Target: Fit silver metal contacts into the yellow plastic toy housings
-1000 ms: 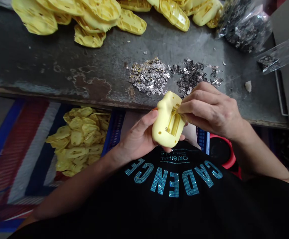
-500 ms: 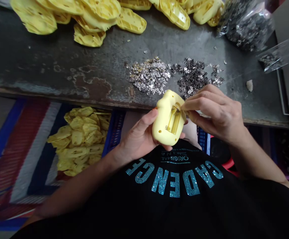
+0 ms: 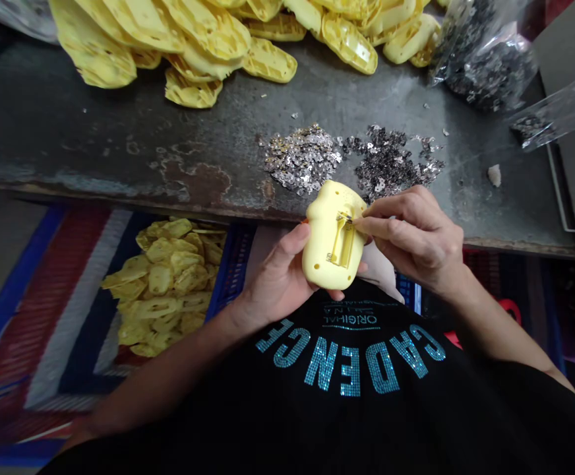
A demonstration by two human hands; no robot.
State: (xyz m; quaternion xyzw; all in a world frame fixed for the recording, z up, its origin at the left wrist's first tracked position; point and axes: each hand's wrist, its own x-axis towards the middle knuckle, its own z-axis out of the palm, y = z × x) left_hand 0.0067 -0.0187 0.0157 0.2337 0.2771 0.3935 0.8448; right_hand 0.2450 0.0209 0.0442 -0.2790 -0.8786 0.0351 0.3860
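My left hand (image 3: pixel 277 280) is closed round a pale yellow plastic shell (image 3: pixel 332 237), held upright just in front of the table edge, its rectangular recess facing me. My right hand (image 3: pixel 413 234) pinches a tiny metal piece with thumb and forefinger at the top of that recess; the piece itself is too small to make out clearly. Just beyond the hands, on the grey table (image 3: pixel 119 145), lie two heaps of small metal parts, one silver (image 3: pixel 301 158) and one darker (image 3: pixel 389 161).
A big pile of yellow shells (image 3: pixel 193 33) runs along the table's far side. Clear bags of metal parts (image 3: pixel 488 56) lie at the far right. Below the table on the left, a blue crate (image 3: pixel 231 267) holds more yellow pieces (image 3: pixel 169 284).
The right hand's fingertips slid from the recess's side up to its top end. The shell stays in the left hand, turned slightly more upright. The view shifted a little downward.
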